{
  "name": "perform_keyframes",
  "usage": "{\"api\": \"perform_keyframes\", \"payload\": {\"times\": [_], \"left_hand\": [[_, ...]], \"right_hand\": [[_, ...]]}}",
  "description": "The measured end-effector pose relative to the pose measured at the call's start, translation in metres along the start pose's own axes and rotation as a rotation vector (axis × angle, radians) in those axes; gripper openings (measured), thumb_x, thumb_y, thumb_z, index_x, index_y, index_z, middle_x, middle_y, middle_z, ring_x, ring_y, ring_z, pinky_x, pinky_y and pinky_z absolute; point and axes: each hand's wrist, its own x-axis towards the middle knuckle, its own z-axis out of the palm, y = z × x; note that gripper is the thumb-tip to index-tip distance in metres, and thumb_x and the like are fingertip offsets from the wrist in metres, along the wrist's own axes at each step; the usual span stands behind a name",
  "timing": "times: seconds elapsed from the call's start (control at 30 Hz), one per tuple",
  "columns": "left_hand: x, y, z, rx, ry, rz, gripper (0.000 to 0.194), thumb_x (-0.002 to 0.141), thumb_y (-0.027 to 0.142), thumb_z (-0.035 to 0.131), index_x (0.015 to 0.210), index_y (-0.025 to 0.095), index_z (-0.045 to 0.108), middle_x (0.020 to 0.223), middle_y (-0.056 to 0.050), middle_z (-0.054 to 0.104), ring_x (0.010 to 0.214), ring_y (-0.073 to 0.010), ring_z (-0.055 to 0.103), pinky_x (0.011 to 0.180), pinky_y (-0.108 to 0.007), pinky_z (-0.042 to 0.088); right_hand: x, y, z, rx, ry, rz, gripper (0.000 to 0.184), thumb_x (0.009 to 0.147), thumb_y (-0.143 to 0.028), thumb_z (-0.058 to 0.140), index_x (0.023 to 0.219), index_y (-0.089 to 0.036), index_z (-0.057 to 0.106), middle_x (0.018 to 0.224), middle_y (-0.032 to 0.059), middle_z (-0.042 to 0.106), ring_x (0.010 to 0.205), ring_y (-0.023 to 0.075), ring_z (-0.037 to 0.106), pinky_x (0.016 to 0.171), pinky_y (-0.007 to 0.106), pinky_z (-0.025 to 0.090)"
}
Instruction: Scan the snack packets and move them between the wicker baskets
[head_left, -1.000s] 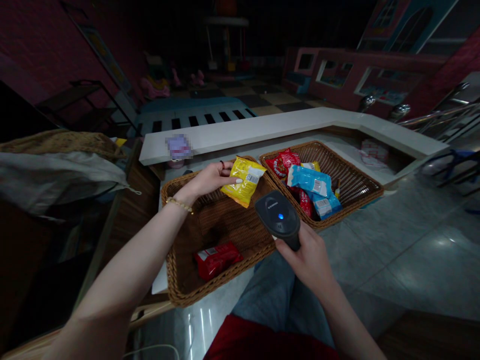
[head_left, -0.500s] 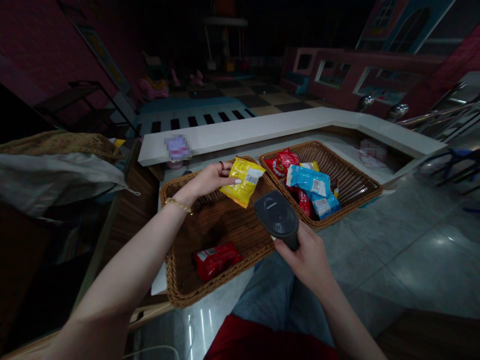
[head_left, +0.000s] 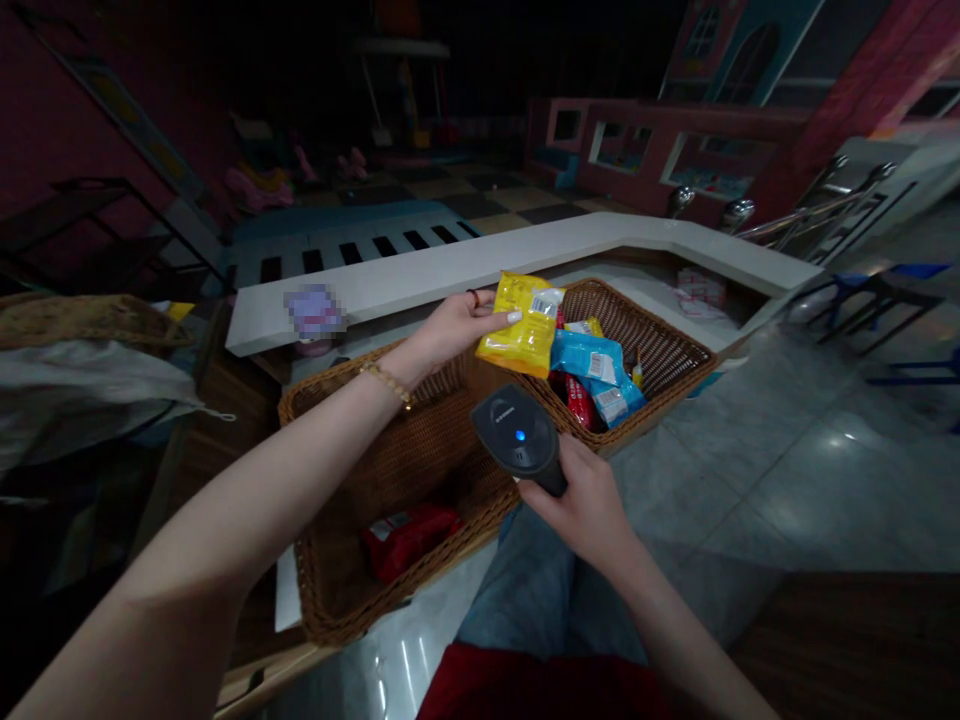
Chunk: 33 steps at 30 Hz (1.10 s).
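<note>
My left hand (head_left: pixel 456 328) pinches a yellow snack bag (head_left: pixel 526 325) with a white barcode label, holding it above the near corner of the right wicker basket (head_left: pixel 660 345). My right hand (head_left: pixel 581 505) is wrapped around the handle of a black handheld barcode scanner (head_left: pixel 517 435), whose blue light is lit. The scanner head sits just below the yellow bag, apart from it. Blue packets (head_left: pixel 587 358) and a red packet (head_left: pixel 577 402) lie in the right basket. A red snack bag (head_left: pixel 409 540) lies in the left wicker basket (head_left: pixel 375 450).
A white counter ledge (head_left: pixel 420 268) runs behind the baskets, with a pixelated object (head_left: pixel 315 312) on it. Cloth bags (head_left: pixel 82 375) lie at the left. My jeans (head_left: pixel 540 590) are below the baskets, with grey tiled floor (head_left: pixel 787 480) to the right.
My left hand has carried the yellow bag rightward and upward, over the right basket's corner. The scanner has stayed close beneath it. The whole scene has shifted left in view.
</note>
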Motion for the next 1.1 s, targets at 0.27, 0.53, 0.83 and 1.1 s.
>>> {"api": "perform_keyframes", "payload": {"times": [0.27,0.53,0.83,1.1], "left_hand": [[0.026,-0.02,0.006,0.13,0.057,0.106,0.072,0.089,0.016,0.071,0.154,0.015,0.04,0.154,-0.02,0.05,0.133,-0.0261,0.058,0.112,-0.04,0.048],[-0.044,-0.034,-0.033,0.671,-0.072,0.059,0.045,0.085,0.03,0.072,0.126,0.014,0.064,0.128,-0.012,0.069,0.113,-0.0218,0.065,0.104,-0.035,0.047],[-0.121,-0.058,-0.03,1.124,-0.554,-0.552,0.042,0.064,0.06,0.084,0.068,0.018,0.076,0.057,-0.002,0.066,0.052,-0.015,0.053,0.056,-0.025,0.039],[-0.122,-0.066,-0.011,0.949,-0.77,-0.683,0.037,0.059,0.048,0.089,0.054,0.018,0.069,0.053,-0.001,0.066,0.049,-0.0143,0.05,0.052,-0.026,0.036]], "right_hand": [[-0.002,0.002,-0.001,-0.023,-0.014,-0.017,0.009,0.081,-0.024,0.064,0.086,-0.023,0.057,0.08,0.0049,0.069,0.076,0.0246,0.069,0.067,0.033,0.054],[-0.003,0.003,-0.002,0.002,-0.018,0.005,0.006,0.086,-0.029,0.06,0.087,-0.023,0.059,0.08,0.0055,0.07,0.077,0.0254,0.068,0.069,0.035,0.054],[-0.009,0.007,-0.003,0.002,-0.037,0.008,0.013,0.089,-0.035,0.061,0.089,-0.023,0.063,0.083,0.0067,0.071,0.08,0.0268,0.07,0.07,0.037,0.055],[-0.009,0.008,-0.003,-0.002,-0.042,-0.002,0.012,0.09,-0.035,0.062,0.087,-0.023,0.061,0.083,0.0067,0.071,0.079,0.0268,0.069,0.068,0.037,0.054]]}}
